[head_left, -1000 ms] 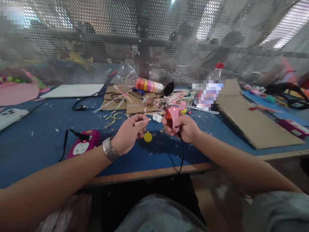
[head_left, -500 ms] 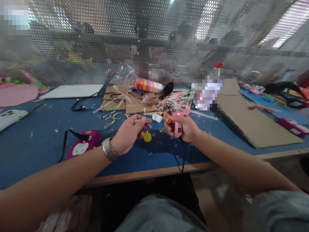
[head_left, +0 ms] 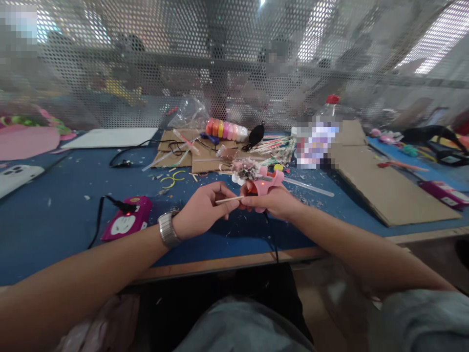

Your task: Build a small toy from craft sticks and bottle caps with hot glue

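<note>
The thin, pale wooden stick was above the blue table, pinched by the left hand; its other end was at the right hand, but contact was hard to tell. The right hand gripped the pink plastic glue gun, which fingers partly hid. The clear, red-capped bottle was blurred, its contents unclear. The white phone was cut off.

Smooth pink plastic glue gun, matt wooden stick, shiny metal watch band, matt brown cardboard.
</note>
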Demonstrator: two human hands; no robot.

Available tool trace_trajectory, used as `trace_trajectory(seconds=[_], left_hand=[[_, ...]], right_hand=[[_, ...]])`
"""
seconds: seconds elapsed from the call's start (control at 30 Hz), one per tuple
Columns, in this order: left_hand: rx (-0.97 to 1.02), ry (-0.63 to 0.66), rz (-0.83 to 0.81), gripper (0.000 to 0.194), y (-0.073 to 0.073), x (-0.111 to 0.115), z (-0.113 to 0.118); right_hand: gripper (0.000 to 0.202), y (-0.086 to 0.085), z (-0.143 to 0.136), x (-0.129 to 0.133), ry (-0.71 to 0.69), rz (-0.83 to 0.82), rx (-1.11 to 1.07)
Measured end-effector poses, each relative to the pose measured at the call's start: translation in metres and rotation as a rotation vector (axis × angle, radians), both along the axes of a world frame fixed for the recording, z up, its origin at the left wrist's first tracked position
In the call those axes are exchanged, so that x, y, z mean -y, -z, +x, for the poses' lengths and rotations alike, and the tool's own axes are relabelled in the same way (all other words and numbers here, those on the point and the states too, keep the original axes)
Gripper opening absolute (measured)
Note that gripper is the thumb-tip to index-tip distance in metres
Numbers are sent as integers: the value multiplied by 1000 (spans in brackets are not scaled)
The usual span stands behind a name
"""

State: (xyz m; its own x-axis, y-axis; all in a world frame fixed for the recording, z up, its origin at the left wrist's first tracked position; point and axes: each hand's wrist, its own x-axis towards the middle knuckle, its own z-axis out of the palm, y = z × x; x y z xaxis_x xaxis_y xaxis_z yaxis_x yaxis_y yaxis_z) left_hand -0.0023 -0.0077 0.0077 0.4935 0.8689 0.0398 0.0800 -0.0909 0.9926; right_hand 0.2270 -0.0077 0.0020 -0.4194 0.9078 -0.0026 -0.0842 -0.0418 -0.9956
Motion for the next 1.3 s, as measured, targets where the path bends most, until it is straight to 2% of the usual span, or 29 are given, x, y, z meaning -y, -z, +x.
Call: trace_trajectory(seconds=[0.17, 0.37, 0.5, 0.7, 0.83, 1.0, 1.13, 1.2, 1.3], left_hand=[[7, 45, 48, 38, 1, 1, -1], [-125, 88, 127, 34, 1, 5, -3], [-154, 50, 214, 34, -1, 3, -4], [-1, -41, 82, 43, -2, -3, -5], [37, -30, 39, 46, -2, -2, -3], [41, 48, -62, 51, -4, 5, 0], [229, 55, -329, 59, -3, 4, -2], [328, 50, -462, 56, -2, 0, -4], [390, 53, -540, 47, 0, -6, -8]], right_hand=[[54, -3, -1, 2, 74, 14, -59], [54, -4, -1, 1, 115, 0, -54], [52, 1, 1, -2, 145, 42, -83], [48, 12, 6, -11, 282, 43, -105], [49, 14, 7, -12, 267, 16, -94], [51, 10, 6, -9, 243, 12, -86], [51, 9, 6, -9, 261, 4, -96], [52, 10, 6, -10, 274, -12, -91], [55, 8, 6, -10, 282, -48, -67]])
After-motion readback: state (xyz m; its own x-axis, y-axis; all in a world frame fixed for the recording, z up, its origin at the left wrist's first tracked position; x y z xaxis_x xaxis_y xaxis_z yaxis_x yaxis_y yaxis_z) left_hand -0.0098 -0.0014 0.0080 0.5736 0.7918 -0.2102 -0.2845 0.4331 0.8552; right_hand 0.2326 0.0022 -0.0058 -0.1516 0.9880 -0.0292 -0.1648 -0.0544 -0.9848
